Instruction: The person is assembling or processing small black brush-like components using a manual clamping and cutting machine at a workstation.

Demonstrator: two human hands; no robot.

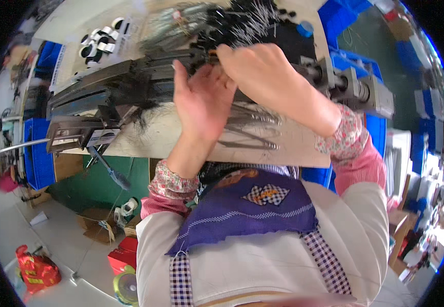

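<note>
My left hand (pixel 204 102) is in front of a long dark metal machine (pixel 150 77), palm toward me. Its thumb stands away from the fingers, whose tips are beside my right hand (pixel 258 69). Closed and bent at the wrist, the right hand comes over the machine from the right; whatever its fingertips pinch is hidden. Behind both hands lies a heap of black parts with thin shiny metal pins (pixel 255 28). Several thin dark rods (pixel 250 135) rest on the pale bench (pixel 299 148) below the hands.
White and black rings (pixel 99 43) are grouped at the back left, near blurred clear bags (pixel 173 28). A blue cap (pixel 305 29) lies at the back right. Cylindrical metal machine parts (pixel 347 84) stick out rightward. A blue-handled lever (pixel 112 171) hangs off the front left, beside a blue bin (pixel 38 153).
</note>
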